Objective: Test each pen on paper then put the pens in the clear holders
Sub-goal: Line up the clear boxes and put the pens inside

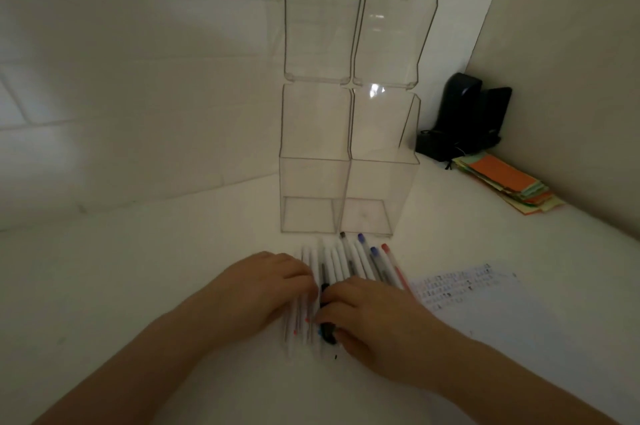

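Several white pens [341, 262] with black, blue and red caps lie side by side on the white table, just in front of two tall clear holders [313, 196] [379, 196] that stand open with their lids up. My left hand [266, 286] rests palm down on the left pens, fingers curled over them. My right hand [367, 313] lies on the right side of the row, fingers around a black pen [325, 307]. A sheet of paper [460, 289] with rows of small scribbled marks lies to the right of the pens.
A stack of coloured paper slips [509, 185] lies at the right by the wall. A black device [467, 116] with a cable stands in the back right corner. White tiled wall runs behind the holders.
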Tool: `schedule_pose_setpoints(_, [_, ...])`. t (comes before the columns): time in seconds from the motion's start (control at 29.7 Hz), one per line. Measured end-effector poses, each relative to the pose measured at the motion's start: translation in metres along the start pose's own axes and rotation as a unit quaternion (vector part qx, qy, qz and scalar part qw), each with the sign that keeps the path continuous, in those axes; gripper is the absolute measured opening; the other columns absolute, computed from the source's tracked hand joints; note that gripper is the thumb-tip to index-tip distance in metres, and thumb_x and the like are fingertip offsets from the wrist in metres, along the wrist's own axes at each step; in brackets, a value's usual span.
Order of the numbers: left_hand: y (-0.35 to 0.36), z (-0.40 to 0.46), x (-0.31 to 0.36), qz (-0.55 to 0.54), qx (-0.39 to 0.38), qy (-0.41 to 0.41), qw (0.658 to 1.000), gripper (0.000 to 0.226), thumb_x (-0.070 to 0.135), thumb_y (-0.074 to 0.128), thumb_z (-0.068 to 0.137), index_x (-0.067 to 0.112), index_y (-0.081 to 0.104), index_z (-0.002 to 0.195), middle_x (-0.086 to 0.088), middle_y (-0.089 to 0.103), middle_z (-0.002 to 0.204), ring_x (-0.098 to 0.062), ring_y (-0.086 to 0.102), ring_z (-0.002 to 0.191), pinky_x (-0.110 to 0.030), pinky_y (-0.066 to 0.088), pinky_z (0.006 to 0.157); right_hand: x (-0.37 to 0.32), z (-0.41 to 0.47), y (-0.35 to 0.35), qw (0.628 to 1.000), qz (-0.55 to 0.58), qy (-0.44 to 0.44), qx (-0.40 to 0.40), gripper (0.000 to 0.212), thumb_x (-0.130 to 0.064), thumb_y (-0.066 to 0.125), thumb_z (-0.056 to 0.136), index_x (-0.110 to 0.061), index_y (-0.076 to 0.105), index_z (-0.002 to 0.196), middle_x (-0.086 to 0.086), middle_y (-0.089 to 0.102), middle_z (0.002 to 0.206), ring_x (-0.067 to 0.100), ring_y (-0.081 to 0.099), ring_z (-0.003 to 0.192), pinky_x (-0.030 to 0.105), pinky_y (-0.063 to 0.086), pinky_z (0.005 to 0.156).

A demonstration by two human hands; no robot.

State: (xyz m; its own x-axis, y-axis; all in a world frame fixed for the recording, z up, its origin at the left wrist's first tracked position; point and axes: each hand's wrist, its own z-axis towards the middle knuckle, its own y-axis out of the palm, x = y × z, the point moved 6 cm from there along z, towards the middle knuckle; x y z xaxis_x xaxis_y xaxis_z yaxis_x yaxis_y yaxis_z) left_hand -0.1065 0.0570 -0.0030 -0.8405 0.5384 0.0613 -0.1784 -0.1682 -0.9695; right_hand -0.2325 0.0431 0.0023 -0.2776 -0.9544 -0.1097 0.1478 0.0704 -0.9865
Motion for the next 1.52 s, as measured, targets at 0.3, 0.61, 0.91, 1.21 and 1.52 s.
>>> schedule_pose_setpoints(0.3, [0.000, 0.004, 0.008, 0.078, -0.037, 0.058, 0.995, 0.014, 0.026, 0.042, 0.081, 0.026, 0.054, 0.088, 0.008, 0.061, 0.093, -0.013, 0.058, 0.085, -0.028, 0.048, 0.063, -0.035, 0.007, -0.004, 0.976, -0.185, -0.110, -0.016, 0.023, -0.025, 0.042, 0.080, -0.025, 0.064, 0.087, -0.005, 0.062, 0.075, 0.014, 0.056, 0.065, 0.026, 0.048, 0.062])
schedule_pose_setpoints(0.61, [-0.010, 0.011, 0.015, 0.161, -0.019, 0.125, 0.979, 0.013, 0.019, 0.044, 0.082, 0.023, 0.050, 0.071, 0.006, 0.052, 0.074, -0.013, 0.047, 0.064, -0.025, 0.033, 0.053, -0.037, 0.008, -0.010, 0.962, -0.210, -0.174, 0.030, 0.021, -0.014, 0.045, 0.091, -0.018, 0.064, 0.087, -0.004, 0.068, 0.078, 0.013, 0.062, 0.070, 0.024, 0.048, 0.064])
schedule_pose_setpoints(0.91, [-0.117, 0.014, -0.023, -0.225, 0.354, -0.124, 0.899, 0.001, 0.026, 0.053, 0.086, 0.025, 0.053, 0.085, 0.010, 0.053, 0.081, -0.003, 0.054, 0.081, -0.002, 0.037, 0.074, 0.033, -0.019, -0.174, 0.790, 0.241, 0.126, 0.550, 0.017, -0.017, 0.059, 0.087, -0.027, 0.062, 0.100, -0.020, 0.068, 0.086, 0.001, 0.065, 0.087, 0.012, 0.051, 0.074])
schedule_pose_setpoints(1.21, [-0.111, 0.085, -0.068, -0.168, 0.329, -0.273, 0.888, 0.013, 0.015, 0.069, 0.076, 0.016, 0.062, 0.087, 0.000, 0.066, 0.078, -0.014, 0.064, 0.072, -0.018, 0.045, 0.065, 0.070, 0.065, -0.146, 0.895, 0.135, 0.210, 0.368, 0.019, -0.019, 0.052, 0.091, -0.018, 0.065, 0.105, -0.007, 0.066, 0.091, -0.009, 0.055, 0.072, -0.001, 0.041, 0.071])
schedule_pose_setpoints(1.52, [-0.099, 0.076, -0.059, -0.207, 0.283, -0.206, 0.913, 0.050, 0.018, 0.067, 0.080, 0.015, 0.043, 0.123, -0.001, 0.057, 0.114, -0.013, 0.056, 0.101, -0.029, 0.046, 0.091, 0.064, 0.035, -0.119, 0.934, 0.088, 0.162, 0.305, 0.029, -0.016, 0.058, 0.088, -0.018, 0.059, 0.117, -0.010, 0.058, 0.107, -0.013, 0.045, 0.086, -0.005, 0.030, 0.081])
